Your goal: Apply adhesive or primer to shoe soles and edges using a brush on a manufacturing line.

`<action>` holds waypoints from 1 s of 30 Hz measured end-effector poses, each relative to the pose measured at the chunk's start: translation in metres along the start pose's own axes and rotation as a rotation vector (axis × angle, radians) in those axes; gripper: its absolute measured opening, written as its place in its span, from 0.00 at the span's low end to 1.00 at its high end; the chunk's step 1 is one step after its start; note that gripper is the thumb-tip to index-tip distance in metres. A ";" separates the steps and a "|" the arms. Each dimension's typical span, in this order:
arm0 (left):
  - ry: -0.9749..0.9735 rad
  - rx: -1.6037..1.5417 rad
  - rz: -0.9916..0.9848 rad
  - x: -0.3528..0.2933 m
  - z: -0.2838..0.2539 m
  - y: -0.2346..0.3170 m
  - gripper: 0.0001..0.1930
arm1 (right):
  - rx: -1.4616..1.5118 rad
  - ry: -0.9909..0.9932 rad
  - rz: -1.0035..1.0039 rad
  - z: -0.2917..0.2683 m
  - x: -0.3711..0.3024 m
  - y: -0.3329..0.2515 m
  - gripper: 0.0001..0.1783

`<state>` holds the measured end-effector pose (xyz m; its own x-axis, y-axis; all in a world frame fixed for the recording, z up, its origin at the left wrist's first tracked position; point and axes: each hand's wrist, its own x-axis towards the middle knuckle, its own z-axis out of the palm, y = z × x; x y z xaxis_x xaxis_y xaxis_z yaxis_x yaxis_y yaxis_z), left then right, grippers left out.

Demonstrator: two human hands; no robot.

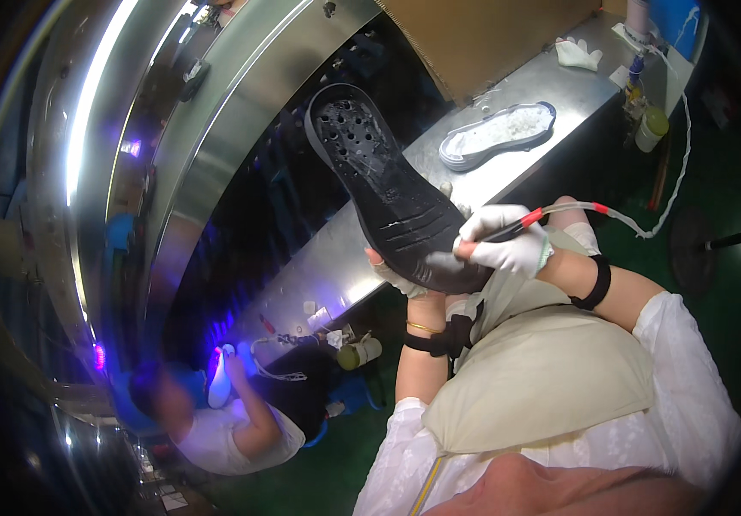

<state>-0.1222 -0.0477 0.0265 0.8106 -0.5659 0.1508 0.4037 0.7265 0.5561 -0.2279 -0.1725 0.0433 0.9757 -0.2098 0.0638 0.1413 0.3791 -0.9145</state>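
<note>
Beige apron (551,378), white gloves (517,251), black forearm straps (597,285).
Right hand (506,241): glove with pale green cuff edge (547,255), thumb tip bare. Left hand (401,280): thumb tip bare too; gold-coloured bangle (423,328) next to strap with boxy block (459,332). White patterned sleeves (687,348); yellow strip (427,487) near apron's lower corner.

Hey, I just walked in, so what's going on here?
Someone is holding a large black shoe sole in a gloved left hand. Their gloved right hand grips a pen-like tool over one end of it, with a tube trailing off. Another sole, white inside, lies on the metal bench. At lower left, a co-worker sits near purple light.
</note>
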 end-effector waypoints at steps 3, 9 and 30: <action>-0.015 -0.002 0.015 0.000 -0.002 0.004 0.48 | -0.304 -0.027 -0.373 0.000 -0.001 0.002 0.03; -0.015 -0.129 -0.009 0.007 -0.019 0.009 0.49 | -0.007 -0.106 0.069 0.002 0.006 0.006 0.03; -0.218 -0.104 -0.329 0.034 -0.005 0.028 0.53 | 0.051 -0.165 0.346 -0.018 0.021 0.011 0.09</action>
<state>-0.0810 -0.0452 0.0428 0.5262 -0.8361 0.1550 0.6765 0.5221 0.5194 -0.2090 -0.1892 0.0270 0.9805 0.0847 -0.1775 -0.1966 0.4476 -0.8723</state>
